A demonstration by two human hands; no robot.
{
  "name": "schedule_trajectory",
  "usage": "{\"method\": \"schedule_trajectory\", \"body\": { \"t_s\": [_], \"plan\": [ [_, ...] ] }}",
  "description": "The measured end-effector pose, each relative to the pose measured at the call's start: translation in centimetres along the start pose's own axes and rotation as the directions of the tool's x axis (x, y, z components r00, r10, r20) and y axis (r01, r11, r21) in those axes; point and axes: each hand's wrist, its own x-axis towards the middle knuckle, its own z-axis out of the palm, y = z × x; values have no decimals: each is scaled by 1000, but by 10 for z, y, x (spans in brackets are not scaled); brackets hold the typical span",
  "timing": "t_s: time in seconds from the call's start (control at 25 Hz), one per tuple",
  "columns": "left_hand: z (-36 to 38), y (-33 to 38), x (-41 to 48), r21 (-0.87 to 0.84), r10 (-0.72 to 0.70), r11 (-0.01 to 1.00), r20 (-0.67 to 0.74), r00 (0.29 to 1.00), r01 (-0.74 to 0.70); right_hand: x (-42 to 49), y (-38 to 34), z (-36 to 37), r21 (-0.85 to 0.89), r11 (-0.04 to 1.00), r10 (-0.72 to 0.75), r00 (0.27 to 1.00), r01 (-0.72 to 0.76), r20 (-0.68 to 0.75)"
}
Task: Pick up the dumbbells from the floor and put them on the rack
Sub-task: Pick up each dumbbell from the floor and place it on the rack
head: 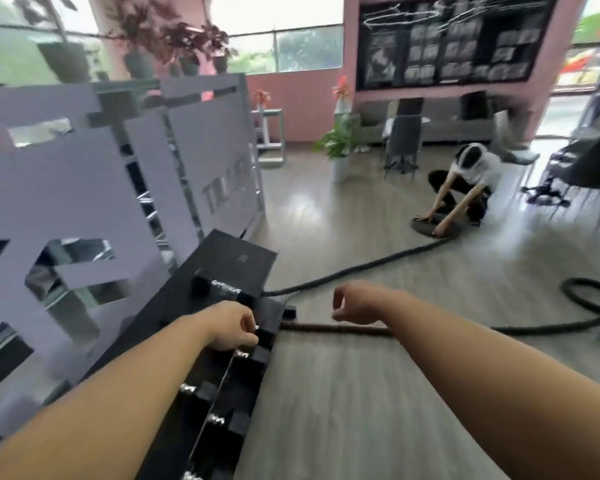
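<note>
- Both my forearms stretch out low, well apart from each other.
- Left hand (234, 325) sits over the black rack (222, 341), fingers curled down by a dumbbell (260, 336) at the rack's front edge; whether I'm gripping it, I can't tell.
- Right hand (355, 304) hangs over the wooden floor (343, 393), loosely curled, thumb and fingers nearly touching, holding nothing.
- More dumbbells (219, 420) lie in a row on the rack, running down toward me.
- Thick black rope (361, 266) snakes across the floor beyond my hands.
- Farther off, another person (465, 185) crouches, hands on a dark disc.
</note>
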Motion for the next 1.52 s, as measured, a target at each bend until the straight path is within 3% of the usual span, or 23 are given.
{"method": "schedule_trajectory", "body": {
  "t_s": [0.24,0.56,0.68,0.92,1.12,1.36,1.52],
  "plan": [
    [-18,206,48,121,220,971,-111,969,-207,-63,192,-63,37,983,183,978,-180,-99],
    [58,432,99,221,439,870,56,897,-440,-174,372,-56,137,919,387,913,-370,-131],
    [91,501,126,281,508,806,124,852,-521,-221,431,-38,165,859,503,858,-485,-100],
    [151,594,182,295,561,734,244,791,-611,-278,534,-3,205,707,697,716,-677,-36],
    [174,675,235,311,595,692,266,759,-651,-277,607,-20,137,659,748,663,-739,-22],
    [150,757,275,298,616,692,231,753,-658,-251,678,-74,118,680,733,675,-723,-90],
    [149,790,280,292,614,700,221,758,-652,-244,715,-78,42,713,701,712,-700,-36]
  ]
}}
